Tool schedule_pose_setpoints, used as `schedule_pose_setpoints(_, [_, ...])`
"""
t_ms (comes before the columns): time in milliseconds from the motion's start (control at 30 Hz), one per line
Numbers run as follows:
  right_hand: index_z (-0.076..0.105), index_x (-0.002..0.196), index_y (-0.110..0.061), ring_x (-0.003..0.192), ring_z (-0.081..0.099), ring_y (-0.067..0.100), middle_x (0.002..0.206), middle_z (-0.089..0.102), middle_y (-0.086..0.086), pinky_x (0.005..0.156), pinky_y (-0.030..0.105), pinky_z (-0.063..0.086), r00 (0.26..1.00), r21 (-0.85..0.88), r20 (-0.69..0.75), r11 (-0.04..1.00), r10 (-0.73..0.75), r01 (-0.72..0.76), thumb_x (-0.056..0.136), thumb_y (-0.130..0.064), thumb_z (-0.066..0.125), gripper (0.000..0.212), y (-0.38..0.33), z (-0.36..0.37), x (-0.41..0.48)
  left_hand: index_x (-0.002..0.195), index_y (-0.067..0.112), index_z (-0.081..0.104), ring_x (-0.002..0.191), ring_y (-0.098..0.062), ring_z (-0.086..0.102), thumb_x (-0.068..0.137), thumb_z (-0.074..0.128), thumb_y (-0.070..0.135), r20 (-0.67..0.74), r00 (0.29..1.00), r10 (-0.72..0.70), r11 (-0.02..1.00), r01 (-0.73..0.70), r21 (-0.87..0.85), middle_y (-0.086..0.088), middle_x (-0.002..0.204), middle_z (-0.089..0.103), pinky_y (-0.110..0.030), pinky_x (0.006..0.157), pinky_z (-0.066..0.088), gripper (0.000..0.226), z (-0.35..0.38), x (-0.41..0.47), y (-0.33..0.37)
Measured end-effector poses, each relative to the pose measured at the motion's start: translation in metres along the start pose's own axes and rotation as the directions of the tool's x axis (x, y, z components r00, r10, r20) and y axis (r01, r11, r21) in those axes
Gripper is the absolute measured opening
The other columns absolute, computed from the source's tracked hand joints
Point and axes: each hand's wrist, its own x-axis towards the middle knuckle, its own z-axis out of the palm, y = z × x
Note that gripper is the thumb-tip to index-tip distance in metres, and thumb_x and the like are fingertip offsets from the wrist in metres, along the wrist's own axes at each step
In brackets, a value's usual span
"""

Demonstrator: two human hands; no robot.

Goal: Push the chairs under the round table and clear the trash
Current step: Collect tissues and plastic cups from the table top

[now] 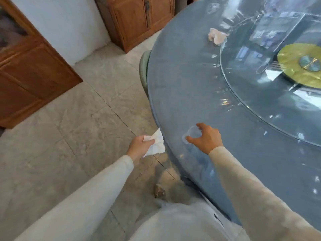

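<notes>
Starting at the left, wooden brown cabinets [33, 79] stand against the wall, and the pale marbled tile floor [69, 129] between them and the table lies open, which gives plenty of room to step back or walk off with the rubbish. The left hand [139, 146] is closed around a crumpled white paper napkin [155, 143], held in the air just off the edge of the round blue-grey tabletop [182, 87]. A green rounded chair back [143, 70] peeks out from beneath that edge further on, apparently already tucked in. The right hand [205, 137] hovers low over the tabletop, fingers spread and curled around a small clear plastic cup [192, 134] that sits near the rim; whether the fingers already touch it is hard to tell, so the hand counts as open for now. The step in hand looks like picking up this cup: it is thin and nearly invisible, so a light pinch on the rim or wall is wise, since squeezing would crumple it and any leftover liquid could spill. Because it sits near the edge, lifting straight up beats sliding it. Farther right, another crumpled white tissue [217, 36] rests against the rim of the glass turntable [243, 94] and remains to be collected.
</notes>
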Motion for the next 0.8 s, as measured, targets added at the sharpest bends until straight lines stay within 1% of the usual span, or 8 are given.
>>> schedule_pose_setpoints(33, [0.051,0.144,-0.018,0.128,0.054,0.031,0.139,0.061,0.004,0.107,0.037,0.039,1.0,-0.002,-0.005,1.0,0.008,-0.008,0.079,-0.051,0.077,0.077,-0.005,0.0,0.003,0.119,0.015,0.062,0.104,-0.023,0.062,0.096,0.067,0.019,0.01,1.0,0.014,0.999,-0.015,0.045,-0.005,0.114,0.066,-0.029,0.083,0.047,0.024,-0.014,0.008,0.01])
schedule_pose_setpoints(133, [0.05,0.143,-0.018,0.128,0.053,0.031,0.139,0.06,0.005,0.106,0.037,0.039,0.998,0.022,-0.033,0.999,0.045,-0.044,0.079,-0.049,0.077,0.077,-0.016,-0.004,0.018,0.107,0.016,0.066,0.107,-0.024,0.066,0.095,0.068,0.02,0.034,0.999,0.031,0.997,-0.033,0.064,-0.002,0.11,0.07,-0.035,0.089,0.052,0.012,-0.04,0.041,0.037])
schedule_pose_setpoints(233, [0.049,0.144,-0.018,0.129,0.052,0.031,0.139,0.06,0.006,0.106,0.036,0.038,0.994,0.041,-0.063,0.996,0.085,-0.082,0.079,-0.047,0.078,0.076,-0.024,-0.013,0.047,0.113,0.011,0.069,0.107,-0.025,0.068,0.094,0.069,0.019,0.065,0.996,0.053,0.997,-0.056,0.057,-0.004,0.11,0.072,-0.036,0.089,0.052,0.021,-0.039,0.08,0.065])
schedule_pose_setpoints(300, [0.049,0.144,-0.018,0.129,0.052,0.031,0.139,0.06,0.007,0.106,0.036,0.038,0.99,0.049,-0.087,0.993,0.11,-0.106,0.079,-0.045,0.078,0.076,-0.029,-0.02,0.072,0.123,0.006,0.067,0.108,-0.027,0.068,0.095,0.068,0.019,0.08,0.996,0.051,0.999,-0.052,0.016,-0.008,0.115,0.072,-0.036,0.089,0.053,0.031,-0.027,0.106,0.084])
schedule_pose_setpoints(367, [0.049,0.144,-0.019,0.129,0.052,0.032,0.139,0.06,0.007,0.106,0.037,0.038,0.984,0.075,-0.106,0.988,0.14,-0.132,0.078,-0.045,0.078,0.077,-0.035,-0.027,0.103,0.126,0.004,0.065,0.106,-0.026,0.068,0.096,0.068,0.016,0.107,0.994,0.038,0.999,-0.035,-0.022,-0.01,0.117,0.071,-0.034,0.086,0.054,0.033,-0.011,0.132,0.102])
schedule_pose_setpoints(567, [0.047,0.146,-0.02,0.129,0.051,0.032,0.143,0.055,0.007,0.105,0.037,0.038,0.967,0.166,-0.14,0.968,0.213,-0.189,0.08,-0.041,0.076,0.075,-0.049,-0.046,0.201,0.117,0.005,0.07,0.094,-0.023,0.071,0.093,0.07,0.012,0.138,0.99,-0.033,0.998,0.04,-0.05,-0.007,0.106,0.075,-0.03,0.077,0.055,0.025,0.03,0.199,0.155])
schedule_pose_setpoints(667, [0.046,0.146,-0.021,0.129,0.049,0.033,0.143,0.053,0.009,0.103,0.039,0.039,0.946,0.227,-0.159,0.943,0.283,-0.244,0.082,-0.039,0.074,0.072,-0.055,-0.053,0.236,0.119,0.004,0.068,0.101,-0.029,0.071,0.092,0.072,0.013,0.148,0.986,-0.081,0.989,0.098,-0.113,-0.013,0.113,0.074,-0.038,0.085,0.055,0.029,0.048,0.228,0.184])
schedule_pose_setpoints(800, [0.041,0.148,-0.022,0.127,0.047,0.034,0.141,0.052,0.008,0.099,0.042,0.042,0.912,0.309,-0.205,0.908,0.355,-0.284,0.084,-0.034,0.071,0.071,-0.062,-0.058,0.259,0.122,0.009,0.067,0.106,-0.029,0.071,0.087,0.076,0.023,0.2,0.975,-0.098,0.987,0.121,-0.109,-0.01,0.115,0.075,-0.04,0.09,0.056,0.039,0.067,0.259,0.213])
